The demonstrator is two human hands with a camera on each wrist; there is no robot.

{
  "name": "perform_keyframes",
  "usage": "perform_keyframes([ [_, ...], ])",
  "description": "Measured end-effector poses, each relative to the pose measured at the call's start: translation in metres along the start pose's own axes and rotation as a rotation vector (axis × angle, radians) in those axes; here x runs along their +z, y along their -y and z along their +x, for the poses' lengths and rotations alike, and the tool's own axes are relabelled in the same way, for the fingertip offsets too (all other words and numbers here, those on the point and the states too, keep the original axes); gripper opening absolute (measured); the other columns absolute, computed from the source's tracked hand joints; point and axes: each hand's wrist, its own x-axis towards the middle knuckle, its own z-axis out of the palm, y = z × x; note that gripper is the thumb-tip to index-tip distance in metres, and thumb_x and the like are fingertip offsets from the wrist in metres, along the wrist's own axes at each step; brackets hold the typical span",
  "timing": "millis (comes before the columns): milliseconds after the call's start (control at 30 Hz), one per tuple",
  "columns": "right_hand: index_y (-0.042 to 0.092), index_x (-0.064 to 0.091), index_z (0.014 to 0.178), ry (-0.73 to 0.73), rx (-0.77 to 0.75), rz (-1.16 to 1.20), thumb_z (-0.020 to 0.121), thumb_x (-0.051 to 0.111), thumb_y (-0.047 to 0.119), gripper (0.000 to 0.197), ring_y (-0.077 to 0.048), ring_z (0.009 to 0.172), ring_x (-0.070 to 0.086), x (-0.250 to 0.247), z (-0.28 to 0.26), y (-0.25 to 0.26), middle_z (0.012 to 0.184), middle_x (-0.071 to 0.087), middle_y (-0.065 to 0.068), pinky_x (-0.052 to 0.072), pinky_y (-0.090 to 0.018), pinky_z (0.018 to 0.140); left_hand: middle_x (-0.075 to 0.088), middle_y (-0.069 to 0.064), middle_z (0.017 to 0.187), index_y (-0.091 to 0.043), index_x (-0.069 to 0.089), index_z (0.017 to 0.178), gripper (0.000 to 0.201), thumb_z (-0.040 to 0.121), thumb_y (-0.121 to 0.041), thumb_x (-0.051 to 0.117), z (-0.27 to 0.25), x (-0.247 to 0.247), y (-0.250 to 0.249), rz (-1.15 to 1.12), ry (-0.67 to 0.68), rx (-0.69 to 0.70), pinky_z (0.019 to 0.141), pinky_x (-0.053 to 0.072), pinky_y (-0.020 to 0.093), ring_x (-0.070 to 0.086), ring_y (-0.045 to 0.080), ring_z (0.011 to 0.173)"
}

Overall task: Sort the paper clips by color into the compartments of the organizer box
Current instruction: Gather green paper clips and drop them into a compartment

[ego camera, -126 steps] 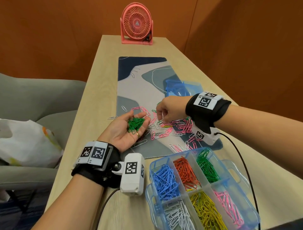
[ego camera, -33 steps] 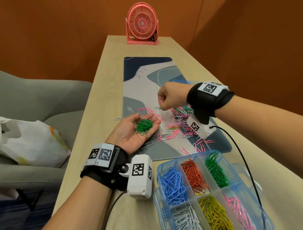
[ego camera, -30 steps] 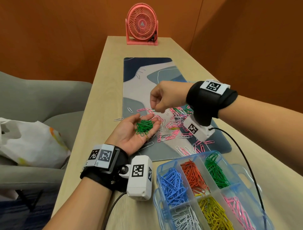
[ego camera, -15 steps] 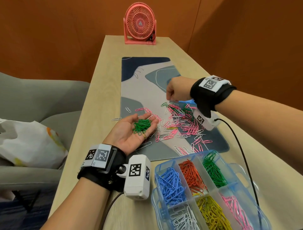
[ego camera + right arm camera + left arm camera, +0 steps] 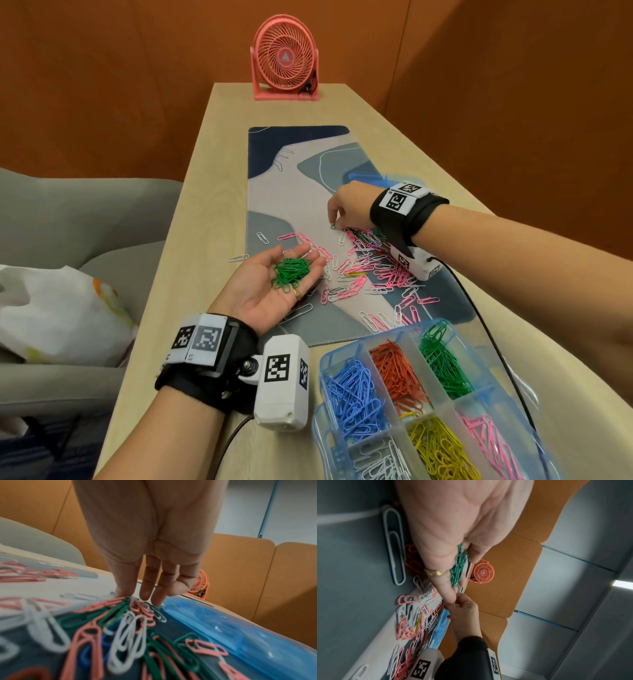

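The right hand (image 5: 349, 205) had come back down to the far edge of the loose paper clips (image 5: 370, 263) on the desk mat (image 5: 294, 178), after it was lifted over the left palm about one second earlier. Its fingertips (image 5: 145, 595) touched the mat at a green clip (image 5: 333, 226) at the rim of the heap. The thumb and first finger seemed to close on this clip, but the wrist view was blurred there, so I cannot tell if it was really pinched.

The left hand (image 5: 270, 284) stayed palm up beside the heap, fingers relaxed and only a little cupped, carrying a small bunch of green clips (image 5: 290, 270). It held nothing tightly; the clips just lay on it.

The organizer box (image 5: 323, 359) stood near the person, with blue, orange, green, white, yellow and pink clips each in its own compartment. The green compartment (image 5: 443, 366) was at the far right of the box.

So the person was probably collecting green clips one at a time into the left palm, to empty them later into the green compartment. Mostly pink and white clips, with some green, remained on the mat, so much sorting was left
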Motion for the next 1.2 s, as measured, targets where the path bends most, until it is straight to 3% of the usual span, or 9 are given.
perform_keyframes([
  [200,0.011,0.065,0.096,0.05,-0.016,-0.027,0.088,0.059,0.012,0.01,-0.024,0.095,0.06,-0.002,0.004,0.005,0.099,0.067,-0.005,0.045,-0.028,0.076,0.064,0.027,0.102,0.011,0.059,0.105,0.042,0.102,-0.021,0.033,0.0,-0.002,-0.001,0.004,-0.01,0.007,0.075,0.054,0.047,0.069,0.036,0.078],
  [333,0.018,0.053,0.074,-0.048,0.032,0.058,0.085,0.051,0.009,0.014,-0.022,0.078,0.052,-0.011,-0.002,0.0,0.075,0.055,0.002,0.036,-0.024,0.056,0.063,0.027,0.103,0.011,0.059,0.103,0.041,0.102,-0.02,0.033,0.0,-0.001,0.0,0.003,0.002,0.008,0.073,0.054,0.046,0.069,0.037,0.078],
  [500,0.017,0.059,0.099,0.022,0.099,0.126,0.084,0.055,0.004,0.02,-0.019,0.074,0.056,-0.023,-0.019,-0.006,0.075,0.054,0.004,0.042,-0.025,0.061,0.063,0.026,0.098,0.011,0.06,0.099,0.04,0.102,-0.02,0.034,0.0,0.001,0.003,0.007,0.008,-0.001,0.069,0.055,0.046,0.069,0.037,0.075],
  [633,0.016,0.067,0.089,0.087,0.175,0.126,0.081,0.056,-0.001,0.022,-0.009,0.054,0.058,-0.02,-0.026,-0.008,0.058,0.059,0.007,0.055,-0.026,0.064,0.064,0.026,0.101,0.01,0.06,0.1,0.04,0.102,-0.02,0.034,-0.002,0.002,0.003,0.034,0.009,-0.002,0.073,0.054,0.045,0.064,0.037,0.089],
  [733,0.009,0.071,0.087,0.102,0.209,0.139,0.079,0.061,0.001,0.014,-0.012,0.054,0.06,-0.013,-0.027,-0.005,0.064,0.067,-0.001,0.058,-0.03,0.07,0.063,0.026,0.101,0.01,0.06,0.1,0.039,0.102,-0.02,0.034,-0.003,0.003,0.003,0.032,0.01,-0.007,0.074,0.054,0.045,0.063,0.037,0.092],
  [833,0.005,0.072,0.086,0.136,0.214,0.121,0.078,0.068,0.005,0.008,-0.016,0.057,0.062,-0.008,-0.027,-0.002,0.076,0.072,-0.01,0.057,-0.028,0.065,0.063,0.026,0.101,0.011,0.06,0.1,0.04,0.101,-0.02,0.034,-0.003,0.003,0.003,0.024,0.01,-0.008,0.073,0.053,0.046,0.063,0.037,0.092],
  [900,0.005,0.073,0.086,0.137,0.209,0.1,0.077,0.072,0.008,0.01,-0.014,0.056,0.06,-0.006,-0.026,-0.001,0.076,0.071,-0.009,0.053,-0.025,0.06,0.065,0.026,0.098,0.011,0.061,0.099,0.041,0.101,-0.02,0.035,-0.003,0.003,0.002,0.013,0.009,-0.008,0.073,0.054,0.045,0.068,0.037,0.081],
  [1000,0.005,0.073,0.088,0.12,0.208,0.069,0.077,0.074,0.009,0.012,-0.017,0.068,0.063,-0.005,-0.026,0.0,0.082,0.072,-0.007,0.053,-0.026,0.064,0.065,0.026,0.096,0.011,0.061,0.098,0.041,0.101,-0.021,0.034,-0.003,0.003,0.002,0.015,0.004,-0.004,0.073,0.054,0.045,0.07,0.036,0.073],
  [1200,0.008,0.071,0.088,0.108,0.202,0.109,0.077,0.064,0.003,0.015,-0.021,0.085,0.066,0.002,-0.028,-0.001,0.091,0.072,-0.006,0.056,-0.032,0.076,0.065,0.026,0.1,0.011,0.06,0.101,0.041,0.101,-0.021,0.034,-0.004,0.003,0.002,0.025,0.012,-0.007,0.073,0.054,0.045,0.067,0.037,0.084],
])
